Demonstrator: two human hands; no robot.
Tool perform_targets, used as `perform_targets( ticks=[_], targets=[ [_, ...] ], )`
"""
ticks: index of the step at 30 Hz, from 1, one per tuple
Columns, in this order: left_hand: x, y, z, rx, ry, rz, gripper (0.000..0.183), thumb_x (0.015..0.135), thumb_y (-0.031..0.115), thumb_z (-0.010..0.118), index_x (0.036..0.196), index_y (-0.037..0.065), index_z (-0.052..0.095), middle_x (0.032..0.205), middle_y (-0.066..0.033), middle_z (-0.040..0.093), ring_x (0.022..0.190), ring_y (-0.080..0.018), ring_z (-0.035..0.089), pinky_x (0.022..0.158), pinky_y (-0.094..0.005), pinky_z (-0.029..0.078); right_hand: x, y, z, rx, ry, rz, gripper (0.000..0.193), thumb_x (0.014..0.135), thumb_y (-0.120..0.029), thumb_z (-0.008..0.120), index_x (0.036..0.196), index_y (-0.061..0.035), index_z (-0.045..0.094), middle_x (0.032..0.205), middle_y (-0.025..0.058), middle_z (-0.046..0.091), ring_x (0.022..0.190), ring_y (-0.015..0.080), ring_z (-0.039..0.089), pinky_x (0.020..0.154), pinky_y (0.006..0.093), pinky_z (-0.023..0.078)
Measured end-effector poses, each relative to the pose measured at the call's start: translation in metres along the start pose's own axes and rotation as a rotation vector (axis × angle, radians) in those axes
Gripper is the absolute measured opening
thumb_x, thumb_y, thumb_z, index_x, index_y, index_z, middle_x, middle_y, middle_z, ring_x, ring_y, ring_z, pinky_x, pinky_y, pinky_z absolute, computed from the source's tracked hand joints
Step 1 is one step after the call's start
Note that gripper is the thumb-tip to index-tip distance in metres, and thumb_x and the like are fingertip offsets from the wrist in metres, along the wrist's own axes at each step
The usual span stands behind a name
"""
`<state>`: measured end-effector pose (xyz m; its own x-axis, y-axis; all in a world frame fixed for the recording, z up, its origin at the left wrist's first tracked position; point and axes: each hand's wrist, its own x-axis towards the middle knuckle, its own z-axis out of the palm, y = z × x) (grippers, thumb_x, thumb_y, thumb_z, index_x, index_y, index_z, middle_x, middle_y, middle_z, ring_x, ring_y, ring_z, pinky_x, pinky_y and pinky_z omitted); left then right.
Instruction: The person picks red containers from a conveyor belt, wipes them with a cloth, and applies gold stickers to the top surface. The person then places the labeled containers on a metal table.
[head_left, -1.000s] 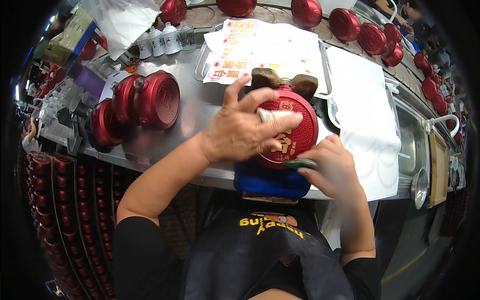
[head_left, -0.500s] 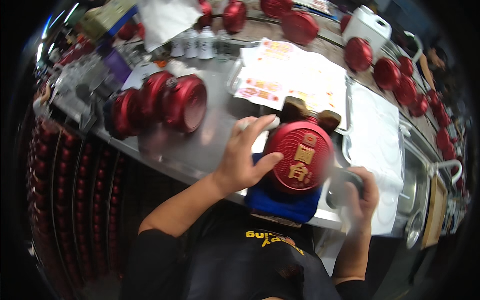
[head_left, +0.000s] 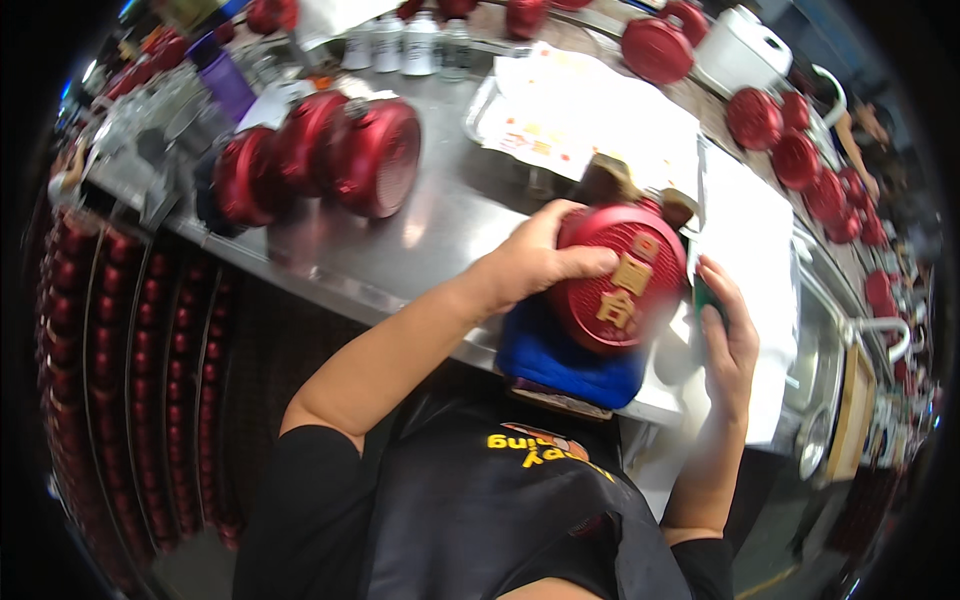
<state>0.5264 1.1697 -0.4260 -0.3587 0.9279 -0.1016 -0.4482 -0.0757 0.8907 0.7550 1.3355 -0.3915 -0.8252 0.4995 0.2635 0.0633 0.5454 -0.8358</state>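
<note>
Left hand [head_left: 535, 262] now cupping round red embossed flask [head_left: 622, 275] on blue pad [head_left: 560, 355] at worktop [head_left: 440, 230] front edge, right hand [head_left: 728, 335] withdrawn, gripping small green tool [head_left: 703, 298].

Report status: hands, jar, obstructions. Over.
Left hand gripping round red ceramic jar on blue cushion. Right hand beside it, holding small green object. Nothing in the way.

Steel workbench [head_left: 440, 230] with red round jars [head_left: 320, 155], blue cushion [head_left: 560, 360], white paper sheets [head_left: 590, 120], small bottles [head_left: 405, 42].
</note>
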Motion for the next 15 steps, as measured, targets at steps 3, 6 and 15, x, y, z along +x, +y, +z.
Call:
perform_targets(
  ticks=[3,6,15],
  targets=[
    [0.004,0.0,0.0,0.005,0.02,-0.01,0.078,0.08,0.034,0.083,0.133,-0.009,0.045,0.125,-0.0172,0.06,0.115,-0.0224,0.06,0.102,-0.035,0.047,-0.006,-0.001,0.001,0.09,0.025,0.055,0.041,0.093,0.007,0.047,0.133,0.0027,0.057,0.143,0.0162,0.053,0.127,0.0228,0.055,0.093,0.0315,0.051],
    [0.009,0.0,0.002,0.033,0.071,-0.022,0.079,0.08,0.032,0.082,0.135,-0.009,0.044,0.125,-0.0176,0.06,0.116,-0.0219,0.059,0.102,-0.0349,0.047,-0.013,0.002,0.004,-0.085,0.012,-0.032,0.042,0.091,0.007,0.049,0.132,0.0033,0.057,0.142,0.0176,0.055,0.131,0.0282,0.053,0.106,0.0369,0.044],
    [0.006,-0.01,0.007,0.038,0.121,0.024,0.067,0.09,0.025,0.073,0.14,-0.004,0.039,0.125,-0.0134,0.059,0.116,-0.0188,0.058,0.104,-0.0336,0.044,-0.034,0.071,-0.1,-0.565,0.22,0.198,0.032,0.091,0.003,0.055,0.122,0.0003,0.064,0.129,0.0181,0.061,0.11,0.0325,0.063,0.093,0.0369,0.05]
  ],
)
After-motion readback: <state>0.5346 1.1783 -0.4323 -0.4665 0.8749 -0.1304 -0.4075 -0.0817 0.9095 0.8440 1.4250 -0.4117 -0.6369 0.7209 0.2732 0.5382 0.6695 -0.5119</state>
